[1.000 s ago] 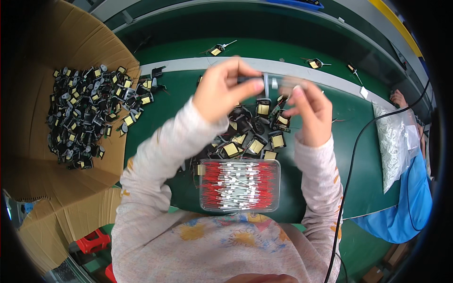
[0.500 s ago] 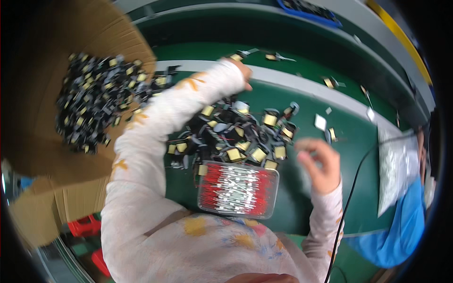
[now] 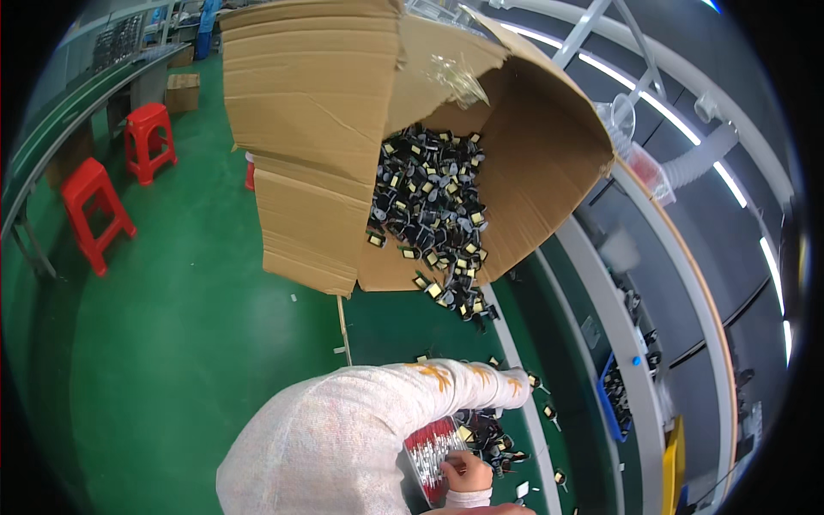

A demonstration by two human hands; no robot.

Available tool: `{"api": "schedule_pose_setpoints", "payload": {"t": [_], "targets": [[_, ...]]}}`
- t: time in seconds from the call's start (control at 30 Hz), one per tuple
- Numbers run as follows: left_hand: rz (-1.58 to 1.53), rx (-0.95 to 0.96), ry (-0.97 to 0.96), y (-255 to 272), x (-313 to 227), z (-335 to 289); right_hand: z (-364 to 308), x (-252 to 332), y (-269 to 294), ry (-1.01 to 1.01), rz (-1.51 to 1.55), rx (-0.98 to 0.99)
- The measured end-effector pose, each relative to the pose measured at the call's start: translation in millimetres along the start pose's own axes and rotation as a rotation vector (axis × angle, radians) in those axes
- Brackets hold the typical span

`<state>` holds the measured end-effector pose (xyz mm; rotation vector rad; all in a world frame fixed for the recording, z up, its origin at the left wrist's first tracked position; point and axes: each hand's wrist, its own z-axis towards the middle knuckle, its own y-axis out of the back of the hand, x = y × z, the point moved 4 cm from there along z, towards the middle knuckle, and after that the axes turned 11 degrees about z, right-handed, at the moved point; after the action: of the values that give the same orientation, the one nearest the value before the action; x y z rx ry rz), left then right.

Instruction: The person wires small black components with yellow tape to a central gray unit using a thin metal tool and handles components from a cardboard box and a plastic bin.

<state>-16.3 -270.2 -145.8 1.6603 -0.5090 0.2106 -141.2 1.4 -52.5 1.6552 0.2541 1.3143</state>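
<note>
My left forearm [image 3: 463, 384], in a white sleeve with orange marks, stretches rightward over the work surface. Its hand is mostly hidden at the cuff, close to a small black part with a pale yellow pad [image 3: 534, 381]. Lower down, my right hand [image 3: 469, 474] rests over a clear plastic box [image 3: 418, 475] of thin red-and-white pieces [image 3: 433, 446]. Its fingers are curled down among them; what they pinch is too small to make out. A loose pile of black parts with yellow pads [image 3: 495, 442] lies beside the box, partly behind my left sleeve.
A large open cardboard box [image 3: 318, 112] stands ahead, with many similar black parts [image 3: 433, 193] spilling from its mouth. Two red stools [image 3: 93, 210] stand on the green floor at left. A blue bin [image 3: 614, 399] and a yellow bin [image 3: 675, 455] sit at right.
The view has swung left and up, bringing in the floor, stools and more of the cardboard box. My right hand has moved from beside the clear box onto its contents. My left arm still reaches out.
</note>
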Motion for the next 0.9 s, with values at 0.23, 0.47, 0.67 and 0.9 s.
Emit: {"api": "schedule_pose_setpoints", "payload": {"t": [0.23, 0.47, 0.67, 0.9], "targets": [[-0.146, 0.108, -0.055, 25, 30, -54, 7, -1, -10, -0.054, 0.148, -0.197], [-0.407, -0.205, 0.394, -5, 52, -13, 1, -9, -1, -0.247, 0.520, -0.206], [-0.088, 0.191, -0.019, 26, 34, -49, -10, -21, 18, -0.252, 0.927, -0.233], [-0.473, -0.255, 0.127, 9, 49, -31, -1, -10, 12, -0.120, 1.027, -0.177]]}}
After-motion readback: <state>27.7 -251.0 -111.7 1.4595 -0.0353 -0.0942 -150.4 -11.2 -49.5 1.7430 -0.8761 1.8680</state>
